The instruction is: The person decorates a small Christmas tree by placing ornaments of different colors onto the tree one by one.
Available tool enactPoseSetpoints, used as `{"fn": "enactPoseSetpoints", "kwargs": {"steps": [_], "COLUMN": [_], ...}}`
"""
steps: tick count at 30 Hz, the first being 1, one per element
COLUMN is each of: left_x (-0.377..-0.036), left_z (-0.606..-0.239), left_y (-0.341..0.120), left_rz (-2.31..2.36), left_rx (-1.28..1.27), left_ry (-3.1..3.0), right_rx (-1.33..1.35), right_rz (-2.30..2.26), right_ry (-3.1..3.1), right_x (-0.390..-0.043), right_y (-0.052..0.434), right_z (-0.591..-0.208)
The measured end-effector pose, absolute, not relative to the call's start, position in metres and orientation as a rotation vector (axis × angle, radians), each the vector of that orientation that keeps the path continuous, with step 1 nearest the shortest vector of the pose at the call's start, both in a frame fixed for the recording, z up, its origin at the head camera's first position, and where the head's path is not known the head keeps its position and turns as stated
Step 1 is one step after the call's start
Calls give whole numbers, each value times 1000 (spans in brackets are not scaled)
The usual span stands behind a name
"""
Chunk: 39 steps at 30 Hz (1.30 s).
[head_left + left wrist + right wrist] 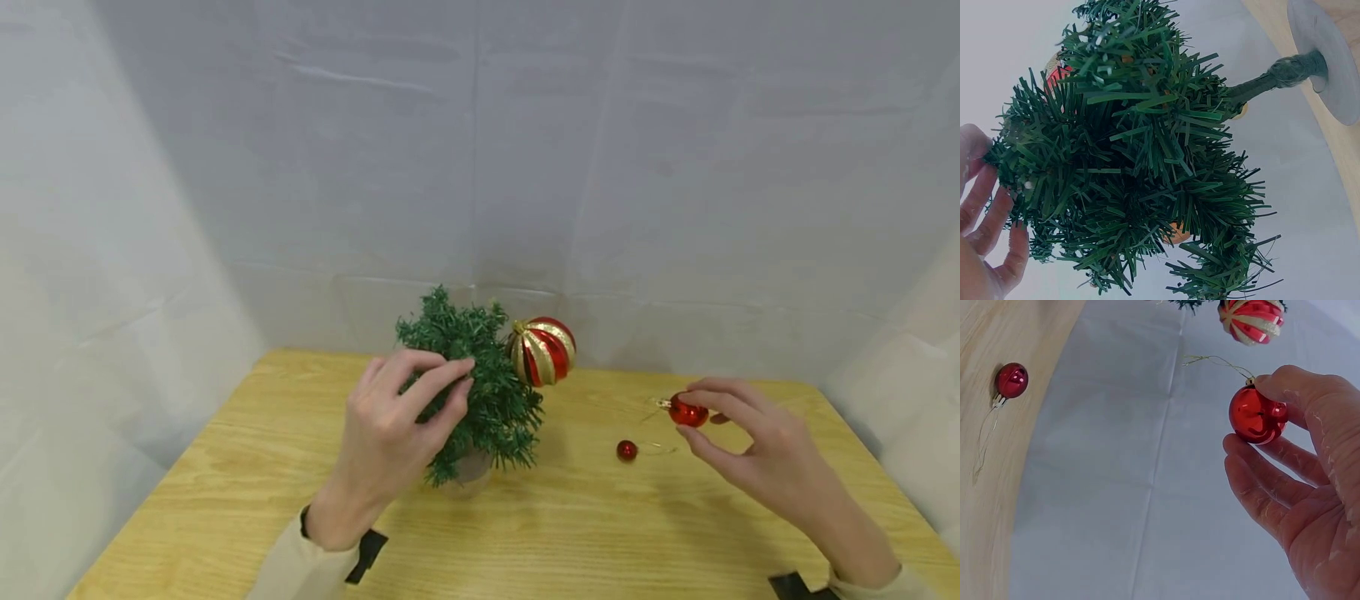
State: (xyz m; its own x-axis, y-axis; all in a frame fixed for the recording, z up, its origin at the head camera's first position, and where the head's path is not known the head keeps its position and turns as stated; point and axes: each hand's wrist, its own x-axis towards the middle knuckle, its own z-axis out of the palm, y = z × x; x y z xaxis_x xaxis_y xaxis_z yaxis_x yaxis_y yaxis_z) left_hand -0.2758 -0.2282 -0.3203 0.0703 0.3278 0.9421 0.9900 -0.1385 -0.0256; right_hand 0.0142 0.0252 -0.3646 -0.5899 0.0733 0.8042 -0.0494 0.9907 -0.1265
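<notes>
A small artificial Christmas tree [487, 392] stands on a round base [1322, 56], left of the table's middle. My left hand [408, 408] pinches a branch tip of it between thumb and fingers; in the left wrist view the fingertips [1005, 203] meet the needles. A large red-and-gold striped ball ornament [543, 350] hangs at the tree's right side. My right hand [757, 437] holds a shiny red ball ornament [1254, 415] above the table, thumb on one side and fingers on the other. A gold cap and thin gold loop [1219, 360] extend from that ornament, towards the tree.
A smaller dark red ball ornament [627, 451] with a gold string lies on the wooden table [585, 533], between the tree and my right hand. Behind the table hangs a pale sheet [480, 167]. Orange ornaments [1177, 232] show partly among the branches in the left wrist view.
</notes>
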Motion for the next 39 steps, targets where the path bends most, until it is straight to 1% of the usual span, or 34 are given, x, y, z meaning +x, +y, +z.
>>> {"fn": "enactPoseSetpoints", "kwargs": {"steps": [18,39], "left_x": [-277,-270], "left_z": [-321,-323], "left_y": [-229,-222], "left_rz": [-1081,-1046], "left_rx": [-1579,-1587], "left_ry": [-1351,-1352], "right_rx": [167,227], "right_rz": [182,193], "right_ry": [-2110,-2107], "right_x": [3,-3], "right_y": [-5,-23], "right_z": [-349,-338]}}
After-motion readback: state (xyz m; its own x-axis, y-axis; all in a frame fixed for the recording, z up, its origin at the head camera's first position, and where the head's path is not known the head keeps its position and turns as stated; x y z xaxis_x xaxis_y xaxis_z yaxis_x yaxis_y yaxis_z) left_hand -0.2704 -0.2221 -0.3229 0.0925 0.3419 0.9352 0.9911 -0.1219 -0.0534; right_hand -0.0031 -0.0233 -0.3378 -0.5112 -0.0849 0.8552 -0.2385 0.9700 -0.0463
